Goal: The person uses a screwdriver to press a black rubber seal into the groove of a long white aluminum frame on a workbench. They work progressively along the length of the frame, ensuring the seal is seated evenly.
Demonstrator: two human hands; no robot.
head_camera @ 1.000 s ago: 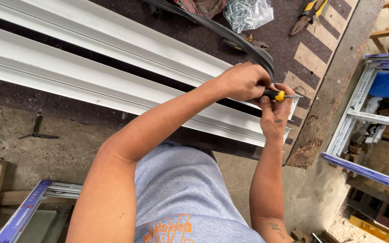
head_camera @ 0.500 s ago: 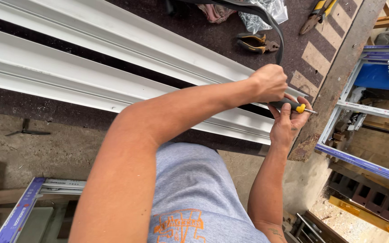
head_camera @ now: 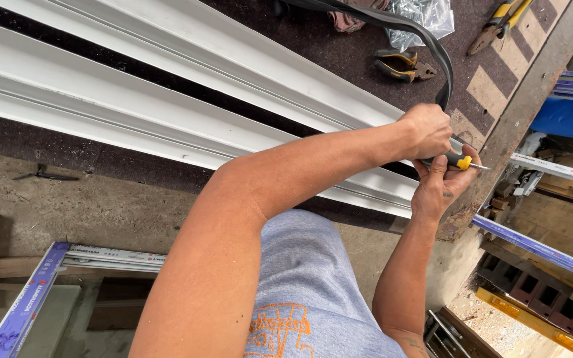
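Observation:
Two long white window profiles (head_camera: 167, 86) lie side by side on a dark workbench (head_camera: 339, 56). My left hand (head_camera: 426, 129) is closed around a black rubber gasket strip (head_camera: 432, 50) at the right end of the nearer profile. From there the strip loops up and away across the bench. Just below it, my right hand (head_camera: 442, 185) grips a small screwdriver (head_camera: 462, 162) with a yellow and black handle. Its metal tip points right, past the profile's end. The two hands touch each other.
Black and yellow pliers (head_camera: 399, 64), a clear bag of small parts (head_camera: 426, 13) and yellow-handled cutters (head_camera: 505, 20) lie at the bench's far end. A blue crate (head_camera: 565, 116) stands to the right. Film-wrapped frames lie on the floor at lower left (head_camera: 28, 298) and lower right (head_camera: 538, 246).
Both hands stay together at the profile's right end. The head view has shifted, so the hands sit further right, and the screwdriver's tip now shows beyond the right hand.

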